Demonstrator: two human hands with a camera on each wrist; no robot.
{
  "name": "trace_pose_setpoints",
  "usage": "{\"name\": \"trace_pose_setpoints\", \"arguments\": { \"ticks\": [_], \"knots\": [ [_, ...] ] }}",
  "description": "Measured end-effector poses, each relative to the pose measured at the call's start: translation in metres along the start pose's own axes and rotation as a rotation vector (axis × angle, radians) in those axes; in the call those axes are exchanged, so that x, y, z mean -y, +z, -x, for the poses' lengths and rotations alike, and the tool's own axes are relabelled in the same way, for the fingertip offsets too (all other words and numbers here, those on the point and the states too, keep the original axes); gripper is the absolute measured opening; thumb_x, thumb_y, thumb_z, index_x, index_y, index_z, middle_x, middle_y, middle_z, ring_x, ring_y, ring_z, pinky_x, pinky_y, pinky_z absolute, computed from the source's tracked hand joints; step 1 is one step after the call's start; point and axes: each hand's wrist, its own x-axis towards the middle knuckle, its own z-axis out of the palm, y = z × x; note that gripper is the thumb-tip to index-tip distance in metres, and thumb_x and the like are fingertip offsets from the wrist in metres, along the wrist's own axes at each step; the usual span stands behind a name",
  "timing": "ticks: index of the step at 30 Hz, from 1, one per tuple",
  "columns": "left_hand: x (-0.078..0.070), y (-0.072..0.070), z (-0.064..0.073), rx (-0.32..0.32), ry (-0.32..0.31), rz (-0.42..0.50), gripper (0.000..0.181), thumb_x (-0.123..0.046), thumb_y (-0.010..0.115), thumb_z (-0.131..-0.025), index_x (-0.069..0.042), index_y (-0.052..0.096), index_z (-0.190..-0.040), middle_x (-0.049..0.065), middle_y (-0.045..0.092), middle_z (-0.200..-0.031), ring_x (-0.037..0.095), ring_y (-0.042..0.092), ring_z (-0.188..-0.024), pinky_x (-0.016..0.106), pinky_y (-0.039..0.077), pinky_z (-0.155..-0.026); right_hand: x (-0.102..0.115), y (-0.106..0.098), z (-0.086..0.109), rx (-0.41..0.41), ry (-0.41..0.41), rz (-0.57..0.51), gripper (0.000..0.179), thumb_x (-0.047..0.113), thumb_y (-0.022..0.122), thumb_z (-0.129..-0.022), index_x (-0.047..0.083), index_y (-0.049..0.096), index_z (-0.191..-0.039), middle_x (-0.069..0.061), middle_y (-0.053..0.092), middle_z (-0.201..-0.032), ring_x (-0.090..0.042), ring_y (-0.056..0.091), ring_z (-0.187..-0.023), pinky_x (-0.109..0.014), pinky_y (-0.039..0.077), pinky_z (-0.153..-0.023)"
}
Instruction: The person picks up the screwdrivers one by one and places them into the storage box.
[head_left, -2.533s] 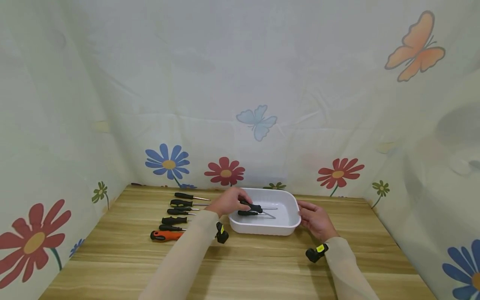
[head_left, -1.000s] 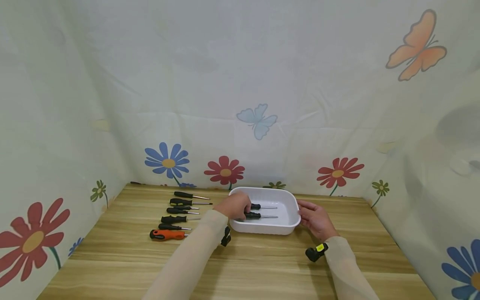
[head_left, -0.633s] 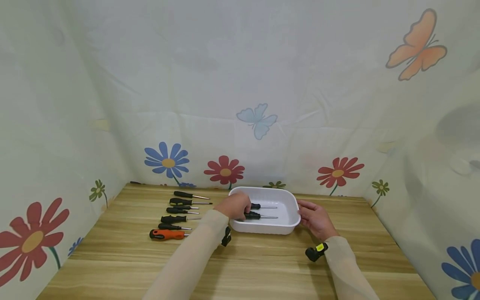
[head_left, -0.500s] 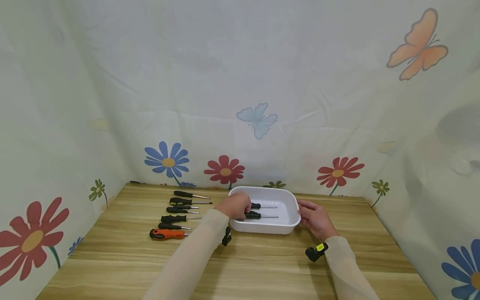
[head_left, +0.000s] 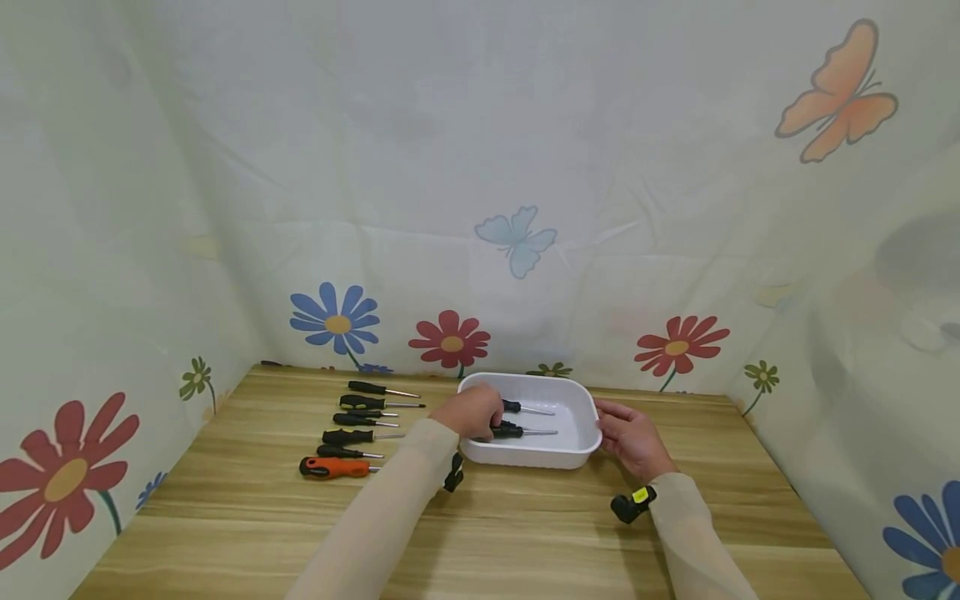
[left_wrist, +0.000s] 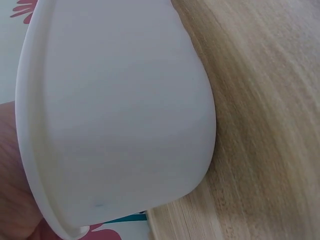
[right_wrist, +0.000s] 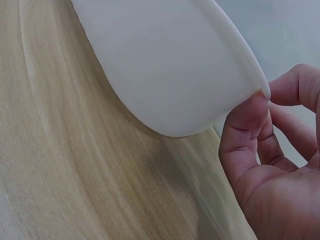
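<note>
In my head view, a row of screwdrivers [head_left: 352, 436] lies on the wooden table [head_left: 555, 533] left of the white box [head_left: 525, 457]; the nearest has an orange handle. My left sleeve [head_left: 382, 517] slants between row and box, just beside the orange tool's tip. A flowered curtain [head_left: 495, 167] backs the table. Inside the box lie two black-handled screwdrivers [head_left: 507, 431], roughly parallel, shafts pointing right. My left hand [head_left: 471, 412] reaches over the box's left end, covering their handle ends; its fingertips are hidden, so I cannot tell whether it grips one. Wood grain runs from the box's near wall toward me.

In my left wrist view, the box's smooth outer wall hides most of that hand, and its base rests on the wood near a table edge.

In my right wrist view, I see the right hand [right_wrist: 275, 175] pinch the box's rim, finger and thumb closed onto it.
</note>
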Motion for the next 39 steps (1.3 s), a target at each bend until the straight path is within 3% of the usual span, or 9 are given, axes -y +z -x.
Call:
{"name": "trace_pose_setpoints", "arguments": {
  "ticks": [11, 20, 25, 31, 39],
  "knots": [
    [-0.003, -0.006, 0.004, 0.0, -0.023, -0.025, 0.025, -0.011, 0.088, -0.08, -0.016, 0.068, -0.068, -0.008, 0.06, -0.067, 0.01, 0.05, -0.068, 0.024, 0.046, -0.068, 0.0, 0.0, -0.001, -0.005, 0.002, -0.01, 0.049, 0.005, 0.06, -0.102, 0.0, 0.049, -0.15, -0.006, 0.074, -0.116, -0.015, 0.067, -0.086, -0.027, 0.06, -0.077],
    [0.0, -0.016, 0.009, -0.025, 0.063, -0.052, 0.008, -0.012, 0.085, -0.084, -0.01, 0.077, -0.083, -0.007, 0.064, -0.073, 0.009, 0.051, -0.071, 0.024, 0.048, -0.071, 0.0, -0.001, 0.0, -0.014, 0.015, 0.001, 0.048, 0.006, 0.06, -0.102, 0.002, 0.051, -0.149, -0.015, 0.067, -0.132, -0.018, 0.069, -0.094, -0.031, 0.061, -0.085],
    [0.004, -0.022, 0.014, -0.015, 0.06, 0.008, 0.005, -0.011, 0.083, -0.087, -0.009, 0.079, -0.09, -0.004, 0.068, -0.079, 0.011, 0.055, -0.075, 0.025, 0.052, -0.076, 0.0, -0.001, 0.001, -0.009, 0.006, -0.011, 0.048, 0.004, 0.061, -0.101, 0.0, 0.051, -0.148, -0.014, 0.069, -0.13, -0.019, 0.07, -0.094, -0.031, 0.061, -0.083],
    [0.009, -0.028, 0.022, -0.028, 0.046, 0.074, 0.015, -0.013, 0.082, -0.088, -0.009, 0.079, -0.103, 0.002, 0.074, -0.096, 0.012, 0.059, -0.084, 0.029, 0.056, -0.084, 0.001, 0.0, 0.001, -0.007, 0.01, 0.0, 0.048, 0.004, 0.06, -0.101, 0.0, 0.051, -0.148, -0.015, 0.068, -0.131, -0.019, 0.069, -0.094, -0.031, 0.061, -0.082],
    [0.018, -0.033, 0.035, -0.116, 0.114, 0.144, 0.019, -0.012, 0.082, -0.088, -0.005, 0.077, -0.105, 0.012, 0.074, -0.101, 0.016, 0.057, -0.082, 0.031, 0.054, -0.078, 0.002, 0.001, 0.001, -0.02, 0.017, 0.015, 0.047, 0.006, 0.061, -0.102, 0.001, 0.052, -0.148, -0.014, 0.068, -0.132, -0.02, 0.069, -0.096, -0.032, 0.061, -0.085]
  ]
}}
